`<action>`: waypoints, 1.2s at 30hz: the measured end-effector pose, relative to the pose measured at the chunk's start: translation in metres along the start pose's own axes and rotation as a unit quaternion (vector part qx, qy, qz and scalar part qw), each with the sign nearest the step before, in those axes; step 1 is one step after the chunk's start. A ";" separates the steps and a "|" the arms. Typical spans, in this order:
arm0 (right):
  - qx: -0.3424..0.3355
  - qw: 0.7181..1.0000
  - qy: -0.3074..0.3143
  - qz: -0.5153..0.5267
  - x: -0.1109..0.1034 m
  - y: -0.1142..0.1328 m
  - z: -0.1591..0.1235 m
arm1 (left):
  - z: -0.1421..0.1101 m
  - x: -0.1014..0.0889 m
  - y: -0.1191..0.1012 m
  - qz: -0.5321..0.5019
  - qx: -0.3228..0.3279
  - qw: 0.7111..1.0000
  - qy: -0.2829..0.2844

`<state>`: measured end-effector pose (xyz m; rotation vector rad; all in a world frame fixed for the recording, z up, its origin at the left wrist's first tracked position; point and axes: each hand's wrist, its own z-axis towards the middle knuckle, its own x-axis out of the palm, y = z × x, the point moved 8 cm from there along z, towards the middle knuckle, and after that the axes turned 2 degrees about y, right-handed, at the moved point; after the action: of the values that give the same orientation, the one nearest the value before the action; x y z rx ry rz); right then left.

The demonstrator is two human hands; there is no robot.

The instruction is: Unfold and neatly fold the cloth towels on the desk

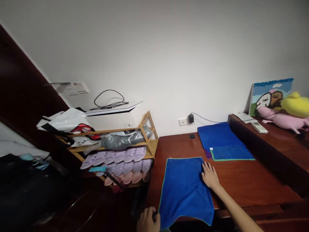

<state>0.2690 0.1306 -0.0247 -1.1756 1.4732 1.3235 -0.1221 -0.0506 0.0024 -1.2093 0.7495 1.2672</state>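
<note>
**One spread cloth [185,190] on a wooden desk [246,177], two hands at its edges**

The left hand [148,220] is cut off by the bottom of the view at the near left corner of the spread cloth; its fingers are curled, but whether cloth is pinched in them cannot be told. The right hand [210,176] is held wide, palm down, at the right edge of the spread cloth, with nothing seen gripped.

Behind and to the right of the spread cloth, a folded cloth [217,137] is seen, also blue; its layers cannot be counted, and only a corner of a purple cloth [208,154] is left uncovered beneath it. To the left, slippers are held on a rack [151,148]: six lilac slippers [120,156] are counted in the upper row, while the lower ones are partly hidden. Far to the right, two plush toys [282,120] and one remote control [259,127] are seen, the yellow toy being cut off by the frame.
</note>
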 end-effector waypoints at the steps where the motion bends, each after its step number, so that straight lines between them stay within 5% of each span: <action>1: 0.011 1.000 -0.009 0.003 -0.005 0.002 0.006 | 0.016 -0.003 -0.013 -0.012 0.019 0.999 -0.026; 4: 0.005 0.999 -0.034 0.010 -0.008 0.018 0.021 | 0.077 0.004 -0.068 -0.056 0.098 0.993 -0.046; 8: -0.004 1.000 -0.008 0.007 0.014 0.027 0.037 | 0.149 0.052 -0.136 -0.025 0.203 0.979 0.025; 11: -0.018 1.000 -0.007 -0.003 0.021 0.019 0.053 | 0.181 0.094 -0.153 0.021 0.219 0.970 0.100; 14: -0.023 1.000 -0.001 -0.012 0.016 0.009 0.072 | 0.201 0.116 -0.152 0.037 0.200 0.971 0.124; 27: 0.000 1.000 -0.029 0.005 0.008 0.001 0.087 | 0.225 0.128 -0.141 0.062 0.130 0.987 0.076; 31: -0.003 1.000 -0.021 0.008 0.009 0.000 0.089 | 0.212 0.137 -0.206 0.034 0.196 0.979 0.049; 34: -0.007 1.000 -0.008 -0.002 0.012 0.000 0.090 | 0.190 0.157 -0.276 -0.012 0.272 0.958 0.084; 36: -0.007 1.000 -0.006 -0.008 0.014 0.000 0.091 | 0.184 0.167 -0.297 -0.026 0.272 0.956 0.105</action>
<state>0.2650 0.2189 -0.0486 -1.1844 1.4457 1.3285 0.1625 0.2094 -0.0304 -0.9047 1.1280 0.8132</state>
